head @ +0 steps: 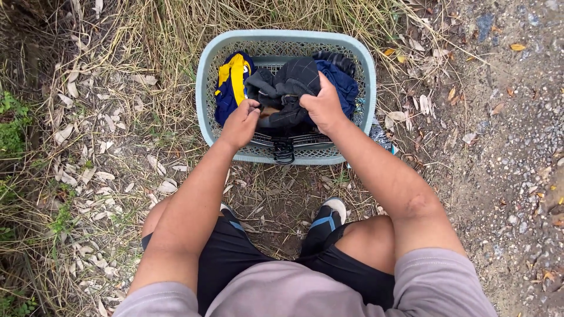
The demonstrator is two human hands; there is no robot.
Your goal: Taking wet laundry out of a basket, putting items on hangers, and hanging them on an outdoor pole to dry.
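Squatted over a pale blue-grey plastic laundry basket (205, 76) set on dry grass (117, 117) and fallen leaves, beside a gravel path (505, 147). Reached in with both arms. Left hand (239, 124) at the near edge of the pile, fingers (252, 107) pinched together on a fold of the dark grey garment (291, 82). Right hand (322, 105) laid on top of that same garment, fingers curled down into the cloth and out of sight, so closed on it as far as could be told. Garment bunched in the middle of the basket, on top of the other clothes: a navy and yellow piece (230, 79) to the left, a blue one (341, 82) to the right, a black cord (284, 151) dangling over the near rim.

Judged soft and limp, light, not fragile and not slippery; bound to sag and unfold once lifted, perhaps dragging a neighbouring piece along. Best taken by gathered handfuls of cloth, or by two spread points along one edge, rather than by a single loose corner.
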